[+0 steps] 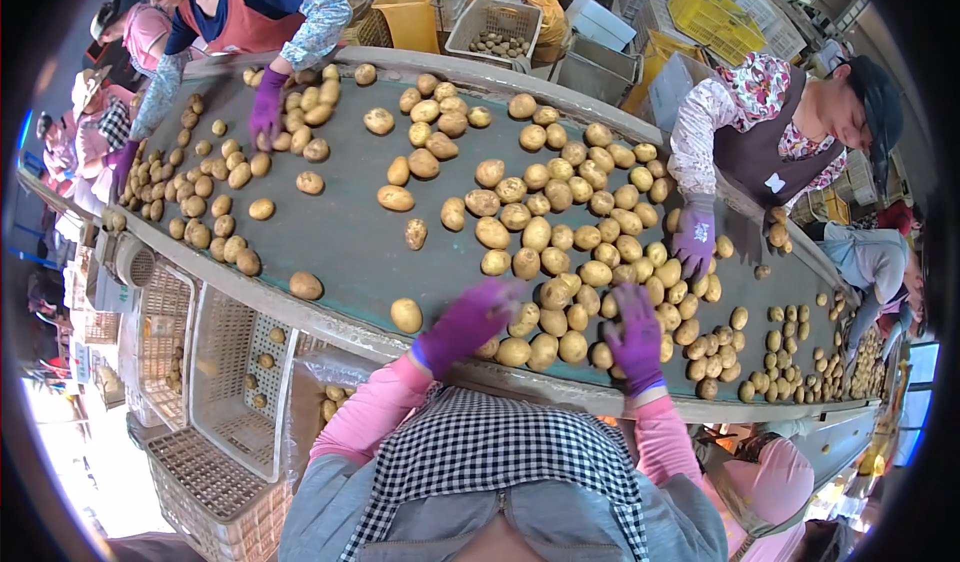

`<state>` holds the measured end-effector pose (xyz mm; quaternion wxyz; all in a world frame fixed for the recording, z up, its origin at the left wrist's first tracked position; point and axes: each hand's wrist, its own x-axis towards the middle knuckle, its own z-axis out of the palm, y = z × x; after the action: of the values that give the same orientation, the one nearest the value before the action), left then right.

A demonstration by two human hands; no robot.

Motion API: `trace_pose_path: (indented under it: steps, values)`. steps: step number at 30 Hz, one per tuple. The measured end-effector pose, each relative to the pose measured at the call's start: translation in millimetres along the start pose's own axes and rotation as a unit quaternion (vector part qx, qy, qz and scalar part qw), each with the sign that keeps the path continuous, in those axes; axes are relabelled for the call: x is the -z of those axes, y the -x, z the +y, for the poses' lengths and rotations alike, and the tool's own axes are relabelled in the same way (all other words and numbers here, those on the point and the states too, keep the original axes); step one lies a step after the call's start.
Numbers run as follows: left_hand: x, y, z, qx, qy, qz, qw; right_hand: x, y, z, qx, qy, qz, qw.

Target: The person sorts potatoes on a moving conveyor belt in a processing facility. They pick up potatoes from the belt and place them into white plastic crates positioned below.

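Observation:
Potatoes (pixel 558 195) lie in a dense spread over a dark green conveyor belt (pixel 350 224). My left hand (pixel 468 324), in a purple glove, reaches over the near side of the belt, beside the potatoes in front of me. Its fingers stretch to the right, their tips blurred, and no potato shows in them. Against the near part of the pile rests my right hand (pixel 634 340), in a matching glove, with its fingers spread over potatoes. A single potato (pixel 406 315) lies left of my left hand by the near edge.
Across the belt at right, a co-worker's gloved hand (pixel 693 237) touches potatoes; at far left another's glove (pixel 267 109) does too. Plastic crates (pixel 240 382) stand below the near rail (pixel 345 334) at left. A pale crate of potatoes (pixel 493 32) sits beyond the far rail.

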<state>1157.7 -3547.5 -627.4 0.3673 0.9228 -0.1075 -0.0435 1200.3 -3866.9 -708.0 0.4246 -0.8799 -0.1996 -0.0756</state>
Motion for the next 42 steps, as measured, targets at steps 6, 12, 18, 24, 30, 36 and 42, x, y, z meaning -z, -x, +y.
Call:
trace_pose_path:
  steps: [6, 12, 18, 24, 30, 36, 42]
  values:
    - [111, -24, -42, 0.014, -0.371, 0.312, 0.874, 13, 2, 101, -0.104, -0.014, 0.172, 0.98]
    - [144, -63, -129, 0.102, -0.256, 0.464, 0.842, -10, -130, 57, 0.058, -0.138, 0.127, 0.981]
    - [85, -69, -81, 0.099, 0.021, 0.362, 0.927, -64, -246, 78, 0.052, -0.104, -0.02, 0.993]
    - [28, -42, -18, 0.106, -0.036, 0.213, 0.971, -51, -213, 80, 0.084, -0.125, -0.032, 0.988]
    - [9, -61, 52, 0.147, 0.168, 0.128, 0.966, -18, -133, 87, 0.116, -0.077, -0.132, 0.981]
    - [-49, -83, 88, 0.152, 0.327, 0.091, 0.928, 72, -36, 143, -0.079, -0.48, -0.196, 0.852]
    - [-141, -105, 104, 0.113, 0.349, 0.054, 0.929, 180, 35, 157, -0.107, -0.743, -0.017, 0.66]
